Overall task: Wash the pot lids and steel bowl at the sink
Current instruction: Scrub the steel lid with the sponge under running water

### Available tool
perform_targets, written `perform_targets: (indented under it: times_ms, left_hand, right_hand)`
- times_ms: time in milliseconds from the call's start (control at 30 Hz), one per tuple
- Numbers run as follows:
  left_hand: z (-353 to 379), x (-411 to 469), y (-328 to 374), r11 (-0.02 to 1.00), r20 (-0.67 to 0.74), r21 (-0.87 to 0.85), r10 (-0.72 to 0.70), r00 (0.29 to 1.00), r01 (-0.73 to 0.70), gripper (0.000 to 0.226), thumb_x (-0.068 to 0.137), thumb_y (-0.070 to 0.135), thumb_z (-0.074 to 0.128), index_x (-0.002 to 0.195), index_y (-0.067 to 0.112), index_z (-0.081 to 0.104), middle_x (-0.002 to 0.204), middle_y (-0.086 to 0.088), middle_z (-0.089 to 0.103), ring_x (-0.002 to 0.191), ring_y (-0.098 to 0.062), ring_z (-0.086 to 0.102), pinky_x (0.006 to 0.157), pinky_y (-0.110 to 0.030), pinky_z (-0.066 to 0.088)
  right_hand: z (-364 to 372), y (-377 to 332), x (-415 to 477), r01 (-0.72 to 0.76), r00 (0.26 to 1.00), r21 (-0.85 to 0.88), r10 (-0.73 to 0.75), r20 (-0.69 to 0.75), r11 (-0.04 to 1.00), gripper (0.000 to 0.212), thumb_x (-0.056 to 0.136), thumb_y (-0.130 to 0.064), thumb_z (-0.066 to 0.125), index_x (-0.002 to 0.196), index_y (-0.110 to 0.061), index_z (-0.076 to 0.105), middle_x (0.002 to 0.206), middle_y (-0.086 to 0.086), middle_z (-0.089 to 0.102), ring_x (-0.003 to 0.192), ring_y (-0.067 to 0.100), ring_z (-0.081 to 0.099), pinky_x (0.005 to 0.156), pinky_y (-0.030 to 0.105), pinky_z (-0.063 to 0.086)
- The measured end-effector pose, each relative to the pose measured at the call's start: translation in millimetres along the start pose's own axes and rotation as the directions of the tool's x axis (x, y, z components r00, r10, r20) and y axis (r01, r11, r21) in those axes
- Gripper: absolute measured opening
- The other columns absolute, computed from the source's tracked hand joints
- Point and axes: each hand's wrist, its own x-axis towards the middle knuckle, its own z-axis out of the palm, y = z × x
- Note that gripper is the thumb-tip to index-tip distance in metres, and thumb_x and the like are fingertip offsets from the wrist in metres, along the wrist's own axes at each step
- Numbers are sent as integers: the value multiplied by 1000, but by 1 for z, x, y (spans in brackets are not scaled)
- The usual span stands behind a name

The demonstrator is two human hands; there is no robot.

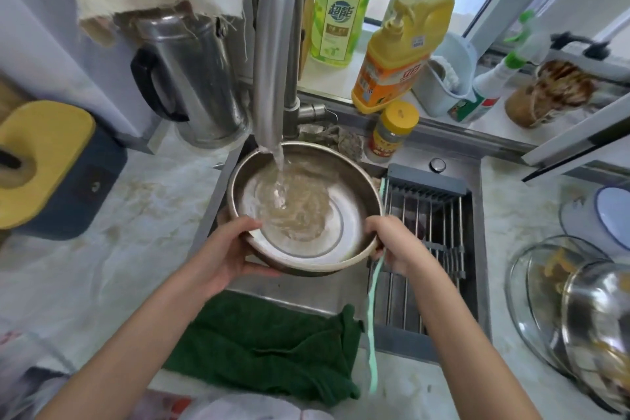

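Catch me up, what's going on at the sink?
A person grips the round steel bowl by its rim with the left hand and right hand, over the sink. The curved grey tap runs water into it, pooling cloudy. The domed pot lids lie on the counter to the right, showing residue.

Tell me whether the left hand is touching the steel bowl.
Touching. The head view shows the left hand gripping the steel bowl at its near rim, thumb hooked over the edge.
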Motion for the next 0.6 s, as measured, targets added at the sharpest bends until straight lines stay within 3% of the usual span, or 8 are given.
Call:
perform_targets:
  times_ms: [67, 133, 200, 267, 367, 400, 467, 600]
  left_hand:
    - [-9, -1, 1, 999, -39, -32, 31, 999, -32, 78, 63, 13, 58, 138, 14, 38, 130, -22, 54, 86, -35, 67, 55, -51, 56]
    - [-20, -1, 3, 998, -78, -54, 41, 996, -45, 84, 60, 9, 55, 141, 12, 35, 135, -25, 49, 92, -38, 63, 55, -51, 56]
    - [-25, -3, 6, 996, -100, -60, 63, 993, -69, 82, 58, 6, 53, 139, 12, 37, 137, -24, 47, 94, -38, 62, 54, -52, 56]
    - [-23, -6, 11, 992, -126, -35, 114, 986, -119, 75, 56, 3, 51, 128, 20, 40, 127, -18, 52, 90, -37, 61, 51, -55, 56]
    - [-13, -12, 18, 984, -159, 35, 179, 971, -175, 74, 54, 4, 48, 122, 31, 35, 114, -8, 51, 89, -35, 60, 50, -56, 56]
    - [-10, -14, 20, 981, -155, 76, 191, 969, -181, 78, 54, 4, 49, 124, 34, 34, 115, -6, 51, 89, -35, 60, 50, -54, 56]
    - [-6, -18, 22, 969, -146, 171, 205, 968, -179, 85, 56, 5, 52, 129, 42, 29, 118, -6, 50, 87, -36, 64, 51, -52, 56]
    - [2, -21, 24, 959, -140, 238, 188, 972, -151, 87, 56, 4, 51, 126, 48, 25, 120, -12, 50, 87, -40, 64, 51, -50, 56]
  right_hand:
    - [7, 6, -1, 0, 999, 5, -1, 42, 1000, 19, 93, -15, 47, 76, -9, 46, 44, 0, 42, 34, 12, 37, 37, 18, 21]
    - [9, 8, 1, 127, 991, -149, -133, -31, 981, 37, 100, -40, 44, 82, -8, 53, 57, 3, 49, 48, 17, 48, 42, 22, 32]
    - [3, 9, 2, 270, 894, -437, -392, -218, 858, 41, 102, -42, 36, 97, -8, 60, 82, 6, 61, 75, 24, 60, 59, 31, 43]
    - [-6, 5, 2, 335, 755, -646, -606, -252, 686, 32, 102, -31, 38, 114, -11, 59, 102, 9, 65, 89, 28, 61, 68, 36, 46]
    - [-8, -9, 1, 426, 647, -783, -758, -87, 454, 49, 98, -25, 51, 145, -20, 39, 118, 8, 62, 96, 31, 62, 68, 38, 49]
    - [-5, -13, -2, 437, 598, -825, -801, -30, 358, 58, 97, -25, 54, 149, -25, 31, 113, 7, 62, 89, 32, 63, 64, 39, 50]
    - [5, -20, -9, 473, 527, -854, -846, 77, 217, 54, 97, -28, 53, 147, -33, 35, 98, 5, 57, 75, 32, 61, 57, 37, 47]
    - [49, -31, 9, 503, 619, -854, -746, 246, 136, 43, 101, -31, 43, 143, -38, 41, 98, 6, 53, 83, 34, 60, 62, 35, 39]
